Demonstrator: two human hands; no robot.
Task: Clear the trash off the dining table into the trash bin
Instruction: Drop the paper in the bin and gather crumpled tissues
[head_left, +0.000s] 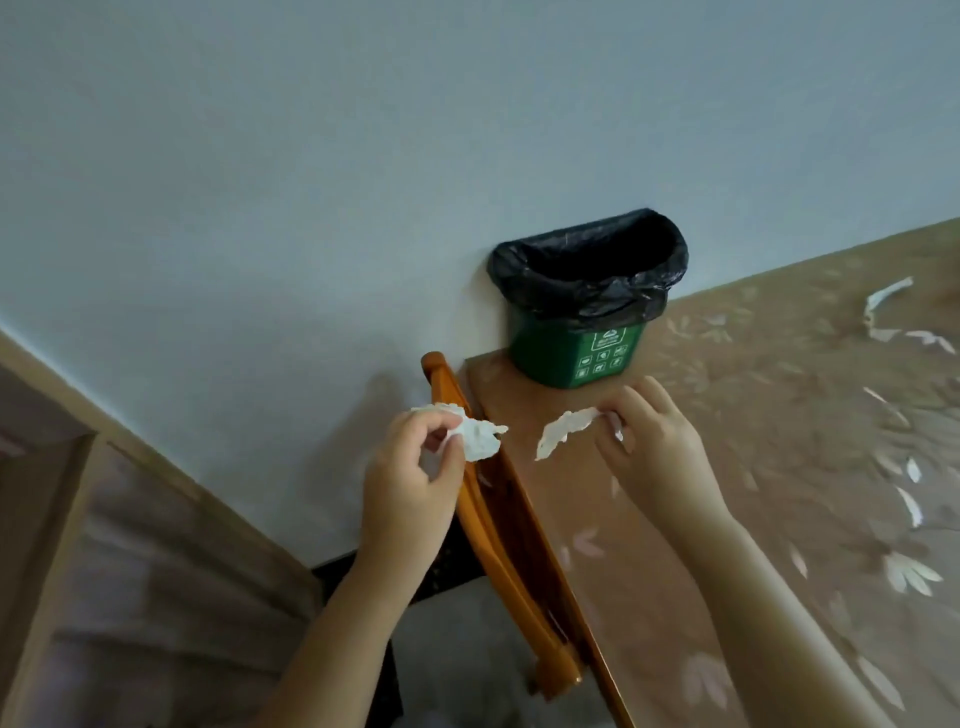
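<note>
A small green trash bin with a black liner stands at the table's corner against the wall. My left hand pinches a crumpled white paper scrap just off the table's edge, over the chair. My right hand holds a torn white paper strip above the table, just in front of the bin. More white paper scraps lie on the table at the far right, and small bits lie nearer.
The dining table has a brown floral cover. An orange wooden chair back leans along its left edge. A pale wall fills the background, and a wooden door shows at lower left.
</note>
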